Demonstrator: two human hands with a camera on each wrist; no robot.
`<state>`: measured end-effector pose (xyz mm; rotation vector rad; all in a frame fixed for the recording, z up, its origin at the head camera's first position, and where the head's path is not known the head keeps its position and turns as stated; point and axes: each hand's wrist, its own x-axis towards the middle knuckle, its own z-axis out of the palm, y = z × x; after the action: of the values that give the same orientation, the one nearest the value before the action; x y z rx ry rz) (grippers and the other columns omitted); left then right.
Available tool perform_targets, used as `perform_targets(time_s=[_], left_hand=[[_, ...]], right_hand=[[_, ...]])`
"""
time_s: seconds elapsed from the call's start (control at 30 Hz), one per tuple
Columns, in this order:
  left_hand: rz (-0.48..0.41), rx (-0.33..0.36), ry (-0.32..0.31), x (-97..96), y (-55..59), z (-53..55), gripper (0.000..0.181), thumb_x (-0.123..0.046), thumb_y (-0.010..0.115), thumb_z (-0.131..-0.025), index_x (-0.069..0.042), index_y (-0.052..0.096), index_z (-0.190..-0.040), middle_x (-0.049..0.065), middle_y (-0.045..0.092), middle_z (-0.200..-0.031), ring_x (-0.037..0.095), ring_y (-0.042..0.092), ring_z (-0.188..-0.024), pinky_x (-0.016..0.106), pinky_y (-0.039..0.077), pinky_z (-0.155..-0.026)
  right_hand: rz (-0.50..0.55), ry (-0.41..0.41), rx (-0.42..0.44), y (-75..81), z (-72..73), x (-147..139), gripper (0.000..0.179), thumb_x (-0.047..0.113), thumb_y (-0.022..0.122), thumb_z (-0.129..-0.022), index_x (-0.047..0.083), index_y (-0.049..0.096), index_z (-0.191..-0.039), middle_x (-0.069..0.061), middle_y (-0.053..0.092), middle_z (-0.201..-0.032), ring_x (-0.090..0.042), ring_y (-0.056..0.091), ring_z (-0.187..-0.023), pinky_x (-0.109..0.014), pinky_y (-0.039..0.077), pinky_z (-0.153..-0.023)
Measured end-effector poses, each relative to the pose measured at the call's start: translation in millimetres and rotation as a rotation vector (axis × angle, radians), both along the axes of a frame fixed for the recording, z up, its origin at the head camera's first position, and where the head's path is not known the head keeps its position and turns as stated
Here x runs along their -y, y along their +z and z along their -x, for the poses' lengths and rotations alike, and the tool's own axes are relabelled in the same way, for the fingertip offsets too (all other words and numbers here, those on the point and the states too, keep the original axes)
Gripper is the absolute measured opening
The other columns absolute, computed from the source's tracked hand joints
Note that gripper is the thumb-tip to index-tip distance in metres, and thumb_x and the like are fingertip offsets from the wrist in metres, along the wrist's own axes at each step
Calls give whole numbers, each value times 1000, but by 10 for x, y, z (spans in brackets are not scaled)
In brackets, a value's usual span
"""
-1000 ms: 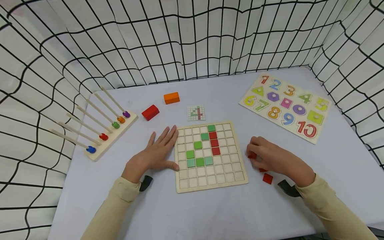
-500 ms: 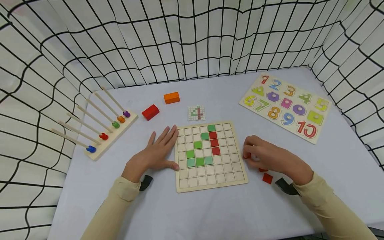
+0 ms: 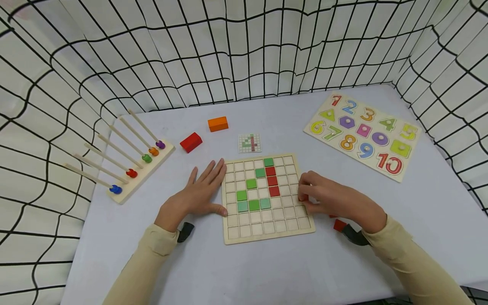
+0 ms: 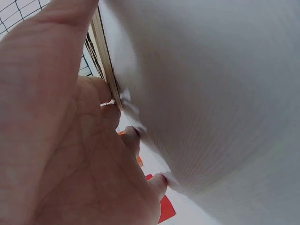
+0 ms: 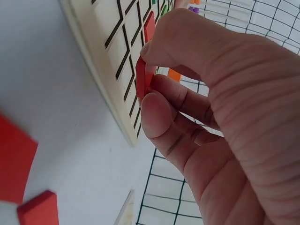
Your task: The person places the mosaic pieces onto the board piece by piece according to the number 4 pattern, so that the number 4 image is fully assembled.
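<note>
A wooden grid board [image 3: 268, 228] lies in the middle of the table, with several green tiles [image 3: 253, 205] and a column of 3 red tiles [image 3: 272, 181] set in its cells. My left hand [image 3: 198, 192] rests flat on the table, fingers spread, its fingertips and thumb touching the board's left edge. Over the board's right edge, my right hand [image 3: 328, 195] pinches a red square tile [image 5: 141, 77] between thumb and fingers; in the right wrist view it is held on edge above the cells. Loose red tiles [image 3: 339, 225] lie under and beside the right wrist, partly hidden.
A small pattern card [image 3: 250, 143] lies beyond the board. Orange [image 3: 218, 124] and red blocks [image 3: 191, 142] sit at the back left. A peg rack with coloured beads [image 3: 142, 173] stands left; a number puzzle board [image 3: 364, 135] lies at right. Black netting [image 3: 248, 55] surrounds the table.
My right hand has moved left, from the loose tiles to over the board's right edge, carrying the red tile. The left hand has stayed in place.
</note>
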<state>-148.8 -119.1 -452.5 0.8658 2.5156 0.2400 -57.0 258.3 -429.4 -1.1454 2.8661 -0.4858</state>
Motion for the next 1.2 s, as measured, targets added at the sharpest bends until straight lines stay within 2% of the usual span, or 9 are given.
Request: perform_targets(time_s=[0.2,0.37,0.53,0.67,0.77,1.03,1.2], left_hand=[[2,6,-1,-5,1,1,135,-63,85,-81,-7,3,-173,11,-8,-183,39,-7,-170,74,-5,-131],[10,9,-1,-4,15,6,135,-62,85,-81,-7,2,-173,11,-8,-183,39,-7,-170,73,-5,-131],[12,14,-2,-18,13,14,135,-63,85,-81,-8,2,-173,11,-9,-183,39,-7,-170,73,-6,-131],[8,19,-1,-33,11,13,135,-63,85,-81,-8,2,-173,10,-9,-183,38,-8,-170,73,-6,-131],[17,23,3,-32,4,14,135,-63,85,-82,-9,1,-173,9,-10,-183,38,-9,-170,72,-7,-131],[17,16,7,-9,7,11,136,-62,85,-81,-8,1,-173,10,-10,-183,38,-8,-170,73,-6,-131],[16,17,6,2,10,8,135,-62,85,-82,-8,1,-173,10,-9,-183,38,-7,-170,73,-5,-131]], right_hand=[[42,49,-64,-54,46,94,19,2,85,-85,11,69,-90,-5,60,-105,-12,53,-96,-21,56,-75],[118,132,-137,-134,107,226,20,-2,84,-81,10,68,-87,-4,59,-96,-13,52,-90,-20,51,-72],[108,167,-106,-185,160,400,14,-1,80,-85,9,71,-89,-1,61,-91,-13,51,-87,-21,49,-72],[114,179,-69,-212,176,465,8,1,82,-91,7,77,-93,-2,67,-97,-15,56,-91,-22,55,-77],[129,188,-79,-217,176,479,9,4,86,-89,6,82,-96,-3,70,-99,-16,58,-91,-23,58,-79],[153,174,-114,-238,185,535,10,5,88,-86,5,83,-94,-4,72,-97,-17,58,-87,-21,57,-76],[168,173,-112,-240,136,478,14,6,88,-87,6,82,-100,-5,73,-106,-18,63,-97,-23,61,-82]])
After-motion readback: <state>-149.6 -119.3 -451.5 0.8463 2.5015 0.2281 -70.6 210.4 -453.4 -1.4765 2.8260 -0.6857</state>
